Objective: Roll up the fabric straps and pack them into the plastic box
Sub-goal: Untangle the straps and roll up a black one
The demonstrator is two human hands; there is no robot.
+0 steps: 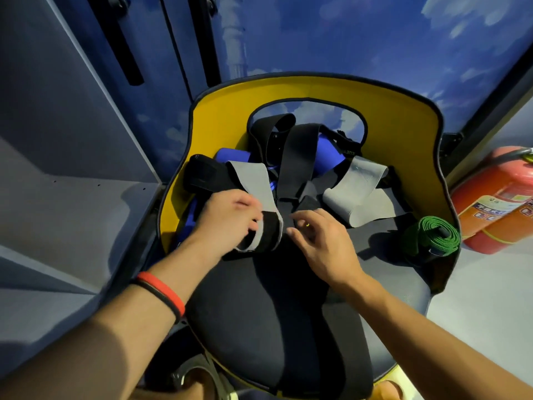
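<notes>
Grey-black strap [255, 183] end is gripped by left hand [227, 215] mid chair seat [274, 298], before strap pile [294, 157] at back edge. Right hand [320, 241] is spread, empty. Roll should be kept tight, edges aligned. Plastic box not seen.

I'm seeing the grey strap [251, 178] looking like soft, matt stretch cloth, with a fuzzier black patch at its end. The green strap [432, 232] is showing coarse, ribbed woven webbing. The chair seat [274, 298] is reading as smooth, matt black fabric, and its yellow backrest [403, 111] is looking smooth with a dull sheen. The red fire extinguisher [473, 194] is shining glossy.
</notes>
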